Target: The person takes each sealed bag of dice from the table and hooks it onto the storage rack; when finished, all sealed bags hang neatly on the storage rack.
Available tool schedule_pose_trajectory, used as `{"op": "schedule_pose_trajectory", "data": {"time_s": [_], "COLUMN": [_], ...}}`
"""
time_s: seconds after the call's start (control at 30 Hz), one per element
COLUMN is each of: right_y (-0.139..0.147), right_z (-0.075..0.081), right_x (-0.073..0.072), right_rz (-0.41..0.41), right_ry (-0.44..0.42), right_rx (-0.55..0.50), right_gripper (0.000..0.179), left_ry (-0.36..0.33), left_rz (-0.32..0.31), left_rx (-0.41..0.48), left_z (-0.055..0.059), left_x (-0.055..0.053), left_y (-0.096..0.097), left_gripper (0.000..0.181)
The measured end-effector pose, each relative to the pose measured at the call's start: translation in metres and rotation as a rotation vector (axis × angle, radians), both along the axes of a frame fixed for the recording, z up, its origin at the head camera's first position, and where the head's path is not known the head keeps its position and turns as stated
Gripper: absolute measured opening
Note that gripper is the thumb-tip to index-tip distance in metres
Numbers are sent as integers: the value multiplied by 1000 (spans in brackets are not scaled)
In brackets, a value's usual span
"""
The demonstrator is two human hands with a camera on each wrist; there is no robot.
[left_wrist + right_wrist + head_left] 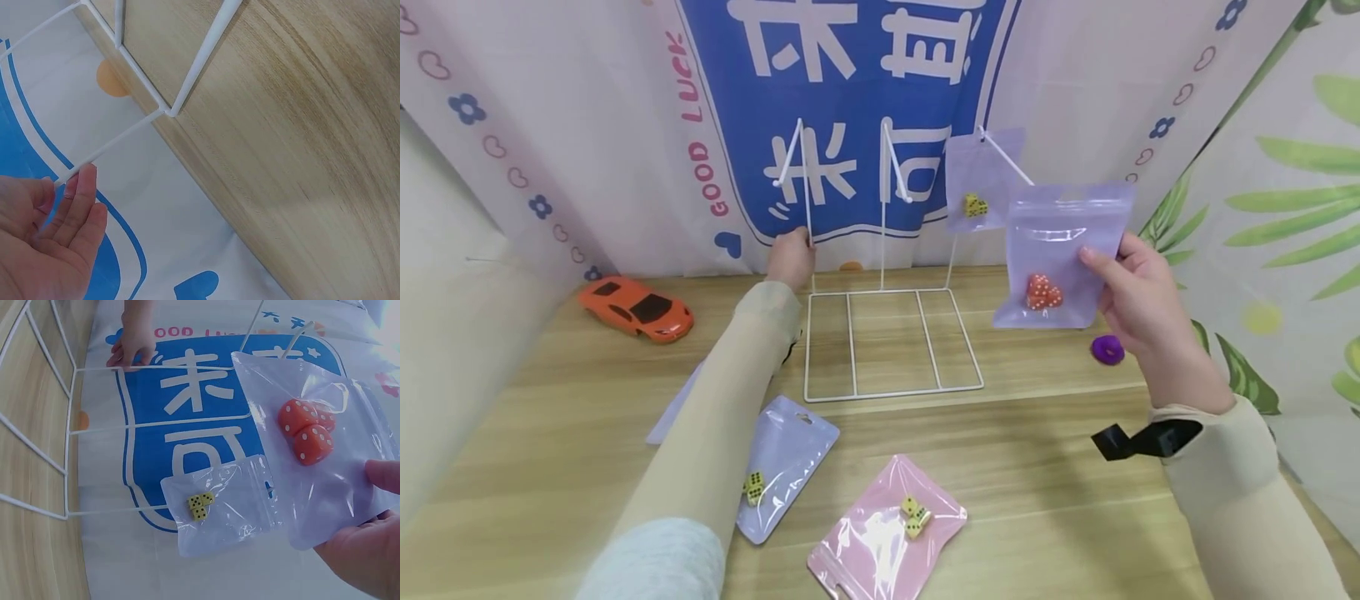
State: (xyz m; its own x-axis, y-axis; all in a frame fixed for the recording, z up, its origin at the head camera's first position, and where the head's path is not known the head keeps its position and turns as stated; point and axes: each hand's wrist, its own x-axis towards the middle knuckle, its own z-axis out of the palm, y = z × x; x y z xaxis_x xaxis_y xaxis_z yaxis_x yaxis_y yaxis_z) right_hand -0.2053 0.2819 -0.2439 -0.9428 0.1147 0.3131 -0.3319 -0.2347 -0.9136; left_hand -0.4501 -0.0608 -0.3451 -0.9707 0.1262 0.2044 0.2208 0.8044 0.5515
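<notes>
My left hand (791, 257) pinches the left upright of a white wire rack (895, 393); the left wrist view shows thumb and fingertips on the wire. In my right hand (1142, 292) is a purple zip bag (1067, 242) holding red dice (314, 444), gripped by its side edge with the thumb in front. This bag is upright, close to the tip of the rack's right hook. On that hook hangs another purple bag (962, 171) with yellow dice (200, 503). The left and middle hooks carry no bags.
On the wooden table lie a purple bag (793, 446) and a pink bag (865, 533), both with yellow dice. Another purple bag (677, 404) is partly hidden by my left arm. An orange toy car (638, 308) sits left, a purple ring (1107, 350) right.
</notes>
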Motion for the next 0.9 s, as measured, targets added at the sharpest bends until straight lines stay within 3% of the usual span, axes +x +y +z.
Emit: {"op": "schedule_pose_trajectory", "data": {"time_s": [0.37, 0.6, 0.9], "right_y": [-7, -8, -13], "right_z": [-3, -13, -12], "right_x": [-15, -30, -65], "right_rz": [-12, -109, -247], "right_ry": [-77, -127, -207], "right_rx": [-25, 89, 208], "right_gripper": [20, 33, 42], "left_ry": [0, -12, -2], "left_rz": [-4, -5, -8], "left_rx": [-9, 2, 20], "left_z": [0, 0, -2], "left_x": [1, 3, 1], "left_y": [0, -1, 0], "left_gripper": [16, 17, 16]}}
